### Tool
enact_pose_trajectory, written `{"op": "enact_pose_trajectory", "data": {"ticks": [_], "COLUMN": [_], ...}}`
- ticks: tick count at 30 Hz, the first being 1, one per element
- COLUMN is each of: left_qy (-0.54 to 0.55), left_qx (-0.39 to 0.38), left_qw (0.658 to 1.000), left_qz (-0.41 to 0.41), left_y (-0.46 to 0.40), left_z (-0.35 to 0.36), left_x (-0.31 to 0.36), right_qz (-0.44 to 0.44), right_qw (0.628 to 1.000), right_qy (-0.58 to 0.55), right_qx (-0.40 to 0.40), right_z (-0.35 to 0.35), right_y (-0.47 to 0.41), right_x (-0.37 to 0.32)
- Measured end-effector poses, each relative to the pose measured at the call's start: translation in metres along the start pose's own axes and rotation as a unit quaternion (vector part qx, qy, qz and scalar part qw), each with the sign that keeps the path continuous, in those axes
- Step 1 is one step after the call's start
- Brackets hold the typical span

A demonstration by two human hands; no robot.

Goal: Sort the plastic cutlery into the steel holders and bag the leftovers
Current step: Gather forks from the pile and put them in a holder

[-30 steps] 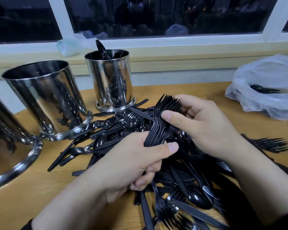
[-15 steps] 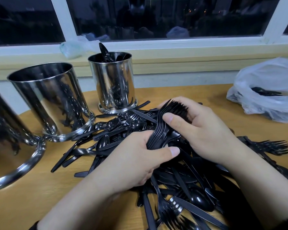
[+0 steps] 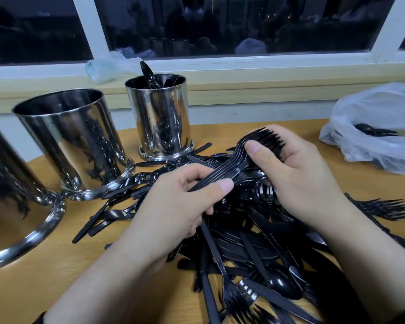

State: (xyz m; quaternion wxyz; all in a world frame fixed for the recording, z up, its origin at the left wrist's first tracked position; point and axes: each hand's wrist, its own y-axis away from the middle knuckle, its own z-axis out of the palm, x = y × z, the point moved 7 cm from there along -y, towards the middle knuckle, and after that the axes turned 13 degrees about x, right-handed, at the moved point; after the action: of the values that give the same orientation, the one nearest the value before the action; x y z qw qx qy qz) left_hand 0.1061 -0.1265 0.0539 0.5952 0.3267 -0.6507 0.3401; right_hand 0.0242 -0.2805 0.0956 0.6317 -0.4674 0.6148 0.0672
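A stack of black forks (image 3: 241, 160) is held above the cutlery pile (image 3: 255, 242) on the table (image 3: 33, 284). Its handles are gripped by the left hand (image 3: 173, 206), fingers curled; its heads are pinched by the right hand (image 3: 299, 174). Three steel holders (image 3: 73, 141) stand left; a bag (image 3: 379, 127) lies right.

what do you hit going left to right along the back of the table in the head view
cut-off steel holder → wide empty holder → holder with spoons → fork bundle held in both hands → plastic bag
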Motion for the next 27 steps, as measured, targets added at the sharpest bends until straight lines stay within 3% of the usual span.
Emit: {"op": "enact_pose_trajectory", "data": {"ticks": [4,16,27], "left_qy": [0.069,0.044,0.126], "left_qx": [0.026,-0.004,0.14], "left_qw": [0.997,0.999,0.982], "left_qz": [-0.018,-0.017,0.0], "left_y": [-0.002,0.0,-0.012], "left_z": [-0.001,0.0,-0.046], "left_x": [-0.005,-0.002,0.017], "right_qz": [0.015,0.042,-0.018], "right_qw": [0.999,0.998,0.997], "right_qy": [-0.031,-0.042,0.067], "right_qx": [-0.014,-0.028,-0.039], "right_z": [0.004,0.01,0.044], "right_y": [0.0,0.0,-0.042], "right_x": [0.002,0.0,-0.049]}}
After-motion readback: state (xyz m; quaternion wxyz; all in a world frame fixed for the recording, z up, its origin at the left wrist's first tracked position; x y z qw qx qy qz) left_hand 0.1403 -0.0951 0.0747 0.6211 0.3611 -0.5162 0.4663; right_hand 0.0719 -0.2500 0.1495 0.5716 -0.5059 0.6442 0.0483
